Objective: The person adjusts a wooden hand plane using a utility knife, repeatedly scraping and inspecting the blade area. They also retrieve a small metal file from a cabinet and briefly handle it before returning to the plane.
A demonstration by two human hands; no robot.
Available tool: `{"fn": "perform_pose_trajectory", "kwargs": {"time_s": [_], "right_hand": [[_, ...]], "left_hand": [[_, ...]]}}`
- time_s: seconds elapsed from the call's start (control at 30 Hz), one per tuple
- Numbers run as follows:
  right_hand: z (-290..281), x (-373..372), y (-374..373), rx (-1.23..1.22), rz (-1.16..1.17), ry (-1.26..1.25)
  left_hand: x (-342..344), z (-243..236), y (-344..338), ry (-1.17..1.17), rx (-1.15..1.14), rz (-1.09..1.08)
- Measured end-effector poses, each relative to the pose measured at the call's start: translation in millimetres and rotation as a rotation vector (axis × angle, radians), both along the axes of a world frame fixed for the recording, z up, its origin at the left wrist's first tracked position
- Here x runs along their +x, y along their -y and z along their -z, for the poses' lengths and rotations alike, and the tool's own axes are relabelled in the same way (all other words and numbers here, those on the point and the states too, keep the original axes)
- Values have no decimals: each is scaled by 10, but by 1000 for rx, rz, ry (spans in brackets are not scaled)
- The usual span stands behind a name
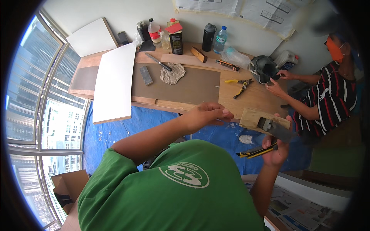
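Observation:
My right hand [280,150] is closed round a wooden hand plane [250,118], gripping it by its far right end. A blurred dark part covers some of the plane near its mouth. In the same hand lies a yellow and black utility knife [257,151], under the plane. To the left of the plane's front end, my left hand [210,114] is in the air above the near edge of the workbench [258,101]. Its fingers are loosely bent and apart, with nothing visible in them.
On the bench are yellow-handled snips [239,87], a sharpening stone [146,75], a rag [172,74], another cutter [227,65] and a small wooden plane [199,54]. A white panel [114,84] overhangs at left. Bottles stand along the wall. At right, a co-worker [323,92] handles a dark bag [264,68].

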State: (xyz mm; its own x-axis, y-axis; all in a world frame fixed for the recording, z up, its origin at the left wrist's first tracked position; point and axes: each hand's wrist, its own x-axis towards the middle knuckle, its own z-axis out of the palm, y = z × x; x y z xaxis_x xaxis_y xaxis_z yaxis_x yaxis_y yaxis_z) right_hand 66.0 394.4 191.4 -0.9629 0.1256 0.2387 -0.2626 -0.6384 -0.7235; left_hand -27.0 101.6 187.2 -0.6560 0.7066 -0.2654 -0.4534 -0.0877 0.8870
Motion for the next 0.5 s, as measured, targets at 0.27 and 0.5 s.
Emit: {"fn": "perform_pose_trajectory", "kwargs": {"time_s": [0.27, 0.5], "right_hand": [[253, -151, -133, -466, 243, 223], [321, -329, -115, -580, -179, 141]], "left_hand": [[203, -89, 484, -37, 107, 463], [795, -1594, -409, -427, 1202, 181]]}}
